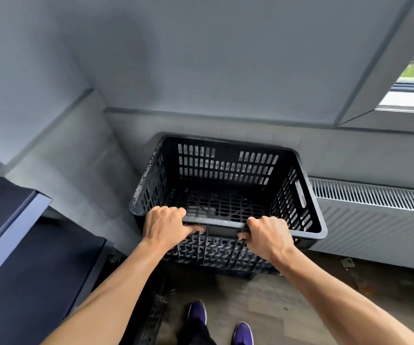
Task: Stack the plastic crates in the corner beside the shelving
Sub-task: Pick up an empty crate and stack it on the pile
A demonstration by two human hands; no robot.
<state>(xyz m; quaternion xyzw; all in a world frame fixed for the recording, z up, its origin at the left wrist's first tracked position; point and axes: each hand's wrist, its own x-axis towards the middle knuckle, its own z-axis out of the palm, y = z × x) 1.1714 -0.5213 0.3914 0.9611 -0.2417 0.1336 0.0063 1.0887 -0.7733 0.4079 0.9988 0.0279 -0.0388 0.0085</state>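
We hold the crate [226,175] by its near rim, and it is empty. Our left hand [166,226] curls its fingers over the rim, with the thumb pressed under it at the handle slot. Our right hand [267,236] grips the same rim in the same way, a little apart from the left. Both hands are closed firmly on the plastic.

The crate is in the corner, its far side close to the wall [201,70], between the shelving [9,220] on the left and the radiator [375,212] on the right. We judge that this is the placing step, where the crate is set down in its place. Its bottom is hidden, so we cannot tell if it already rests on something. The next move asks us to lower it level, keep it square to the wall, and free the fingers only when it sits stable.
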